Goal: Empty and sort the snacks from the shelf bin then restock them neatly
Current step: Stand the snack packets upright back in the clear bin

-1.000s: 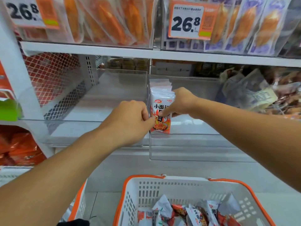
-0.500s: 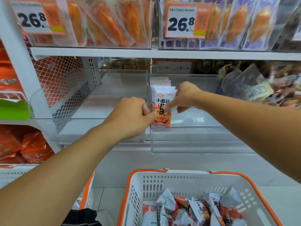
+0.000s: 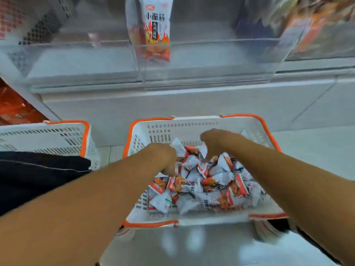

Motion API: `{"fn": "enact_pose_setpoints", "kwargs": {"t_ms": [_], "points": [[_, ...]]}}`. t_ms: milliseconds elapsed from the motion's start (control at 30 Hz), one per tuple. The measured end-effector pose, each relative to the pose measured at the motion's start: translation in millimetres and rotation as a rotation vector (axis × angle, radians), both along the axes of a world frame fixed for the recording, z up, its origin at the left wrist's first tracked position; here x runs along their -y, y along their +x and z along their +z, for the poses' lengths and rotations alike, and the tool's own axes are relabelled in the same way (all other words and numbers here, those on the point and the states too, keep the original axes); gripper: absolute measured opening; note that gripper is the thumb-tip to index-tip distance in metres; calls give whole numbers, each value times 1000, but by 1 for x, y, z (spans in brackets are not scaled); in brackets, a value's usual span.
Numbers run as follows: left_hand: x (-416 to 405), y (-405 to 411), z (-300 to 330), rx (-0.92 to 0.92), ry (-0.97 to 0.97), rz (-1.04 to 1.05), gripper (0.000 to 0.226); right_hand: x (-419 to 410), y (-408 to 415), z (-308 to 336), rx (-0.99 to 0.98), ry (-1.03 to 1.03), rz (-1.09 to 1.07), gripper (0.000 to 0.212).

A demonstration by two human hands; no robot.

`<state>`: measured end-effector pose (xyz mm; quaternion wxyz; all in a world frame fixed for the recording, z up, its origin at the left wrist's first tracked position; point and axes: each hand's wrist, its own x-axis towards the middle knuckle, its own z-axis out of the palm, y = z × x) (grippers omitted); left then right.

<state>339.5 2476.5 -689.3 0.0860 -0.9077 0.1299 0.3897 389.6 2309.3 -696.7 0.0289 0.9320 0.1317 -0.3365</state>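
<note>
Both hands have dropped from the clear acrylic shelf bin (image 3: 201, 73) into the white slotted plastic basket (image 3: 192, 129); left hand (image 3: 161, 158) and right hand (image 3: 217, 143) curl over crinkly foil snack packets (image 3: 207, 187), grip unclear

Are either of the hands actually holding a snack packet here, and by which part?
Cannot be told. Both the left hand and right hand reach down into the loose packets in the basket, fingers curled but hidden by blur.

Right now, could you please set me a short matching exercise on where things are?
Things:
1. upright snack packets
2. loose snack packets
3. left hand
4. second basket

Places:
A. heaped in the orange-rimmed basket
B. left of that basket
C. in the clear shelf bin
D. at the heap's left edge

Pairs: 1-C, 2-A, 3-D, 4-B
</note>
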Motion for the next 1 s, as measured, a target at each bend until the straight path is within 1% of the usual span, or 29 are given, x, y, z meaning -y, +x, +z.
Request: {"fn": "enact_pose_setpoints", "kwargs": {"t_ms": [33, 100, 133, 167, 233, 300, 367, 400, 433, 467, 500, 567, 600, 667, 700, 733, 767, 800, 833, 900, 967, 1000], "points": [[-1, -5, -29, 23, -36, 81, 49, 17, -10, -35, 22, -68, 6, 85], [-2, -18, -79, 30, -152, 262, 68, 52, -28, -82, 45, -119, -92, 91], [-1, -25, -97, 19, -191, 337, 77, 68, -34, -99, 77, -118, -170, 87], [0, -29, -111, 12, -223, 433, 80, 79, -37, -108, 113, -94, -239, 80], [5, -31, -130, 15, -300, 684, 72, 92, -33, -120, 139, -29, -342, 65], [10, -27, -146, -9, -423, 926, 62, 92, -29, -123, 97, 68, -447, 49], [13, -25, -166, -4, -529, 1099, 57, 88, -26, -128, 71, 122, -529, 51], [16, -25, -173, -19, -568, 1172, 60, 84, -26, -131, 64, 129, -560, 51], [19, -25, -176, -43, -604, 1230, 62, 79, -26, -133, 69, 151, -592, 50], [21, -27, -178, -72, -631, 1275, 59, 73, -27, -135, 71, 173, -622, 49], [24, -27, -179, -95, -659, 1312, 53, 69, -27, -136, 68, 186, -644, 48], [26, -26, -179, -158, -676, 1358, 56, 63, -24, -135, 64, 175, -577, 46], [26, -27, -173, -174, -685, 1375, 61, 60, -24, -129, 68, 183, -546, 41], [20, -24, -169, -188, -712, 1377, 78, 54, -20, -111, 45, 213, -509, 25], [19, -22, -159, -199, -733, 1393, 80, 52, -17, -98, 7, 240, -501, 20], [15, -19, -149, -196, -756, 1411, 70, 51, -16, -85, -52, 250, -465, 19], [11, -15, -135, -194, -779, 1408, 58, 50, -14, -68, -129, 299, -478, 17], [7, -10, -121, -185, -792, 1396, 51, 49, -11, -49, -204, 380, -529, 17], [1, -3, -107, -151, -804, 1365, 52, 49, -8, -29, -209, 451, -485, 23], [-6, 10, -69, -33, -806, 1281, 67, 50, -1, 14, -143, 533, -411, 33], [-9, 22, -27, 68, -860, 1170, 82, 48, 2, 61, -91, 590, -372, 35], [-9, 27, -5, 112, -896, 1126, 82, 48, 2, 84, -55, 623, -377, 34]]}}
